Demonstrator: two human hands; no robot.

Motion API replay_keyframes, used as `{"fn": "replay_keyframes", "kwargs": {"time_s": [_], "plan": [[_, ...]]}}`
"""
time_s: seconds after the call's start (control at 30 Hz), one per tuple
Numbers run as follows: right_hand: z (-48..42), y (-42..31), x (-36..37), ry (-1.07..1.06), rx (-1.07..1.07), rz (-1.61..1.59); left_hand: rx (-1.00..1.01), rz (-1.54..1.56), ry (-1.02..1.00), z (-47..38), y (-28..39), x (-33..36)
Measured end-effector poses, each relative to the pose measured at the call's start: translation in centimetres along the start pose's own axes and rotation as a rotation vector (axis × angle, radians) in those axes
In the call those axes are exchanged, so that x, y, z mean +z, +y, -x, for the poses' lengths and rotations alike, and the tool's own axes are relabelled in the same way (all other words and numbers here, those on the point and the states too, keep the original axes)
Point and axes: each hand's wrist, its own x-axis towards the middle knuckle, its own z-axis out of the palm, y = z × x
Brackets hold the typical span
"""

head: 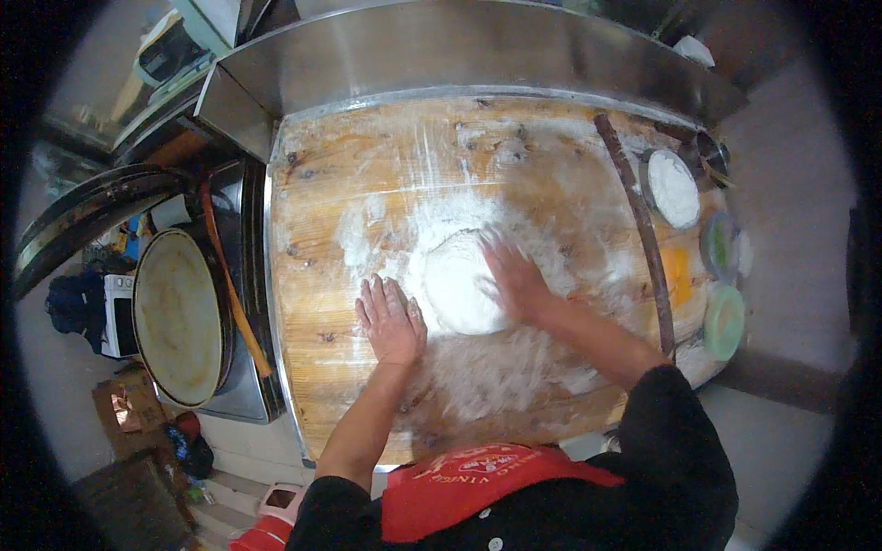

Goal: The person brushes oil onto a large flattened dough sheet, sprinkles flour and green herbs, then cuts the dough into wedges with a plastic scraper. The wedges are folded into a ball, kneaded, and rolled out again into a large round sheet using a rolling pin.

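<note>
A round, flattened piece of dough point(455, 289), white with flour, lies on the wooden work board point(331, 220). My right hand point(513, 279) is at the dough's right edge, its fingers spread and blurred by motion over the surface. Just left of the dough, my left hand point(393, 320) rests palm down on the floured board, with flour on the fingertips. A narrow gap separates it from the dough. Neither hand grips anything. Loose flour point(468, 386) is scattered around the dough and towards my body.
A long dark rolling pin point(641, 227) lies along the board's right side. Beyond it are a bowl of flour point(672, 189), an orange item point(677, 275) and a green container point(725, 321). A large round pan point(179, 317) and a wooden stick point(231, 289) are at left. A metal backsplash point(448, 48) bounds the rear.
</note>
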Motion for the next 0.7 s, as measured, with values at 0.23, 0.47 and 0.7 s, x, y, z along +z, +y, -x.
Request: {"fn": "replay_keyframes", "kwargs": {"time_s": [0.23, 0.47, 0.7], "plan": [[1.6, -5.3, -0.8, -0.147, -0.249, 0.085, 0.014, 0.133, 0.034, -0.6, 0.2, -0.7], [3.1, -2.1, -1.8, -0.309, -0.012, 0.030, 0.551, 0.224, -0.179, -4.6, 8.1, -1.2], [5.2, -3.4, -0.7, -0.086, 0.062, -0.039, 0.846, 0.020, -0.423, -6.6, 7.3, -0.7]]}}
